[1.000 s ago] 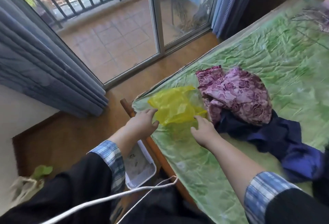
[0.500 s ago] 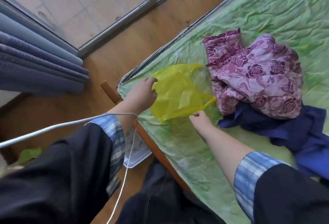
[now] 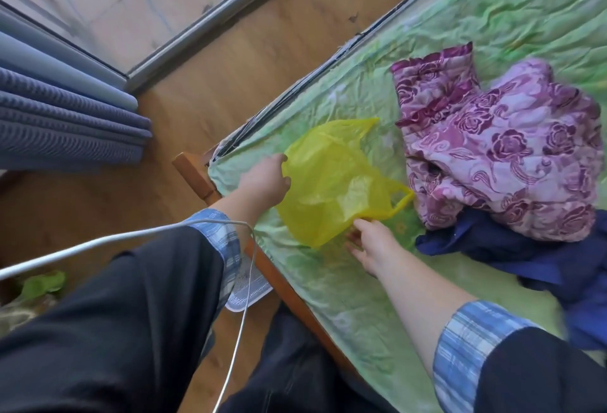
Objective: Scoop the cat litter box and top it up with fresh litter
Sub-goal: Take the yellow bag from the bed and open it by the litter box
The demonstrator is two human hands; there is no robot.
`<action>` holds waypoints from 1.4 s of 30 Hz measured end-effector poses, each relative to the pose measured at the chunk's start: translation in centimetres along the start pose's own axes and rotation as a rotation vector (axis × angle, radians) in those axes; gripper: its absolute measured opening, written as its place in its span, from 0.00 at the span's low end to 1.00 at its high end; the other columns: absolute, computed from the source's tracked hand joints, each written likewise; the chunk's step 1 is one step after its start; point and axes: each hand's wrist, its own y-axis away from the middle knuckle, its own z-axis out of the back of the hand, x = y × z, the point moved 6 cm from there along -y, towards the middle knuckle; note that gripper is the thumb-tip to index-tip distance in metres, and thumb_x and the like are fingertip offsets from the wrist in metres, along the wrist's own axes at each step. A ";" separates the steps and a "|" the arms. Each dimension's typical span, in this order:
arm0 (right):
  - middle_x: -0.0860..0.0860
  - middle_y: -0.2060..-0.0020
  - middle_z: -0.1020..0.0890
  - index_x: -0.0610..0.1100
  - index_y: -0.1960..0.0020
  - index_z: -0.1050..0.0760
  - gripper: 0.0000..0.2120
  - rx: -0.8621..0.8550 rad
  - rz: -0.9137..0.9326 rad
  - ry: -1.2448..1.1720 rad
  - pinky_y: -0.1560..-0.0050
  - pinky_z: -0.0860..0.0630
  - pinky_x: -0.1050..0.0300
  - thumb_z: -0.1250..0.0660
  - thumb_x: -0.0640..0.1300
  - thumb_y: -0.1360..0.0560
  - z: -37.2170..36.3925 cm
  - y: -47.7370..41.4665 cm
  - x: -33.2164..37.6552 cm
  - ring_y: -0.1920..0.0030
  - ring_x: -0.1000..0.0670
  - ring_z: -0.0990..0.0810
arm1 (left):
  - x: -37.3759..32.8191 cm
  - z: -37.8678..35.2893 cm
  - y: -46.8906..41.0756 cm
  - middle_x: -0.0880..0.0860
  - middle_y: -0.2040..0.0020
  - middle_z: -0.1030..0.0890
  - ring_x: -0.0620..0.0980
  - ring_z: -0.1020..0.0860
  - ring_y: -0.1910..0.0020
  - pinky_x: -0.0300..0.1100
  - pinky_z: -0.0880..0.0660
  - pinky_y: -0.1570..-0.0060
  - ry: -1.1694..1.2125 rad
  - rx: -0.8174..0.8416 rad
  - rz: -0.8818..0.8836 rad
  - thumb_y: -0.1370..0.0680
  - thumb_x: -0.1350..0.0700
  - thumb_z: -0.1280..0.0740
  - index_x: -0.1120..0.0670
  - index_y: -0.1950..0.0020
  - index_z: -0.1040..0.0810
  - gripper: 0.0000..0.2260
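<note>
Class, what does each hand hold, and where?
The yellow plastic bag: left hand grips one side edge, right hand pinches the rim beside a handle loop.

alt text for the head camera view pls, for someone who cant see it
A person's left hand and right hand hold a yellow plastic bag at opposite edges over a green bed sheet. A purple floral quilt and a dark blue cloth lie beside it; the corner of a white litter tray shows on the floor below.

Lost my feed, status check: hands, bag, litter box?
Left hand and right hand hold yellow bag on bed. Litter box on floor, partly hidden. White cable crosses left sleeve.
</note>
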 end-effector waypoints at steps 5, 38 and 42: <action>0.49 0.58 0.23 0.48 0.52 0.26 0.09 -0.021 0.115 0.025 0.52 0.25 0.50 0.42 0.36 0.20 1.5 2.2 0.9 0.58 0.49 0.25 | -0.3 0.6 2.8 0.47 0.54 0.22 0.51 0.21 0.60 0.51 0.20 0.55 0.245 -0.051 0.032 0.21 0.56 0.38 0.50 0.33 0.28 0.16; 0.41 0.47 0.17 0.43 0.41 0.27 0.13 0.534 1.104 -0.089 0.42 0.24 0.38 0.38 0.49 0.22 7.8 46.9 1.5 0.45 0.40 0.19 | 2.3 15.0 52.6 0.50 0.56 0.23 0.35 0.25 0.63 0.32 0.30 0.63 0.829 -0.854 -0.353 0.22 0.61 0.35 0.54 0.52 0.28 0.03; 0.44 0.42 0.16 0.50 0.32 0.25 0.23 0.637 1.098 0.049 0.38 0.25 0.38 0.45 0.61 0.19 4.4 51.6 0.0 0.42 0.41 0.19 | 6.5 14.4 55.8 0.52 0.59 0.22 0.41 0.24 0.65 0.36 0.26 0.62 0.830 -0.846 -0.364 0.20 0.61 0.34 0.55 0.52 0.28 0.03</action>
